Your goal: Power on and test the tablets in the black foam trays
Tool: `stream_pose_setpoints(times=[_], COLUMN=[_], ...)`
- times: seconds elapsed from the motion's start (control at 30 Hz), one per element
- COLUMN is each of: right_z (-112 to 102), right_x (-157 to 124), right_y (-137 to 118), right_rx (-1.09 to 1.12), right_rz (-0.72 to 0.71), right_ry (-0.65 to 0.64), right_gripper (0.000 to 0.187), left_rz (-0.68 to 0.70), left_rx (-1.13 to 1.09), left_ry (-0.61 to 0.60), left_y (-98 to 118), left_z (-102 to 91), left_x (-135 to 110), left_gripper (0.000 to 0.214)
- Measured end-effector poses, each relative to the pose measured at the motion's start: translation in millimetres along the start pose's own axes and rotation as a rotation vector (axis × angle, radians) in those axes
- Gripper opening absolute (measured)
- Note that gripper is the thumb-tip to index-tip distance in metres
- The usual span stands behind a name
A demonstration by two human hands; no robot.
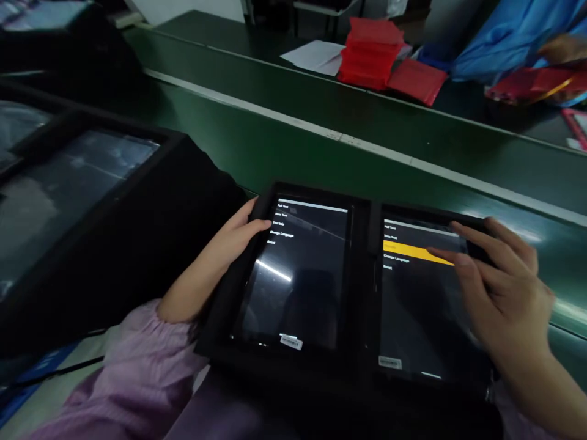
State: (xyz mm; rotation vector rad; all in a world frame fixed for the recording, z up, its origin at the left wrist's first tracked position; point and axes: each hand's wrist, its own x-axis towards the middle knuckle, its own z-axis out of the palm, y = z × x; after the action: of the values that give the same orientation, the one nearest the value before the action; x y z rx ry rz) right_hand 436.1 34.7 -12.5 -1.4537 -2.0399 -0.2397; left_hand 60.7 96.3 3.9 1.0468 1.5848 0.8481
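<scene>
Two tablets lie side by side in a black tray. Both the left tablet and the right tablet are lit with a dark menu of several white lines and carry a small barcode sticker near the bottom. On the left one the third line reads "Test Info"; on the right one the third line is highlighted yellow. My left hand holds the tray's left edge, thumb on the rim, its other fingers mostly hidden. My right hand is over the right tablet, fingers apart, index fingertip at the yellow line.
At left stands another black tray with film-covered screens. A green workbench runs behind. On its far side are stacked red packets, white papers and a person in blue, whose hand is near more red packets.
</scene>
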Motion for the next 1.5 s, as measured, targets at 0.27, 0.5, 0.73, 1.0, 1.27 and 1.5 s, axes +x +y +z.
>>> stream_pose_setpoints(times=[0.27, 0.5, 0.73, 1.0, 1.27, 1.5], right_z=[-12.2, -11.7, -11.2, 5.1, -5.0, -3.1], right_x=[-2.4, -5.3, -6.7, -7.7, -1.3, -0.3], right_y=[-8.1, -11.4, -15.0, -25.9, -12.8, -16.4], right_rx=[0.133, 0.18, 0.222, 0.284, 0.13, 0.124], right_rz=[0.101, 0.093, 0.046, -0.192, -0.046, -0.029], right_ry=[0.028, -0.03, -0.143, -0.241, -0.04, -0.049], right_gripper=[0.033, 0.034, 0.035, 0.03, 0.034, 0.035], left_rz=[0.062, -0.027, -0.06, -0.004, 0.081, 0.16], left_rx=[0.145, 0.057, 0.022, -0.028, 0.055, 0.294], left_ry=[0.003, 0.104, 0.177, 0.164, 0.041, 0.046], left_y=[4.4, 6.1, 5.4, -3.8, -14.5, -11.3], left_z=[5.7, 14.0, 16.0, 10.0, -0.7, -2.1], left_x=[10.9, 0.6, 0.4, 6.7, 19.3, 14.9], left_gripper=[0.07, 0.039, 0.039, 0.055, 0.077, 0.094])
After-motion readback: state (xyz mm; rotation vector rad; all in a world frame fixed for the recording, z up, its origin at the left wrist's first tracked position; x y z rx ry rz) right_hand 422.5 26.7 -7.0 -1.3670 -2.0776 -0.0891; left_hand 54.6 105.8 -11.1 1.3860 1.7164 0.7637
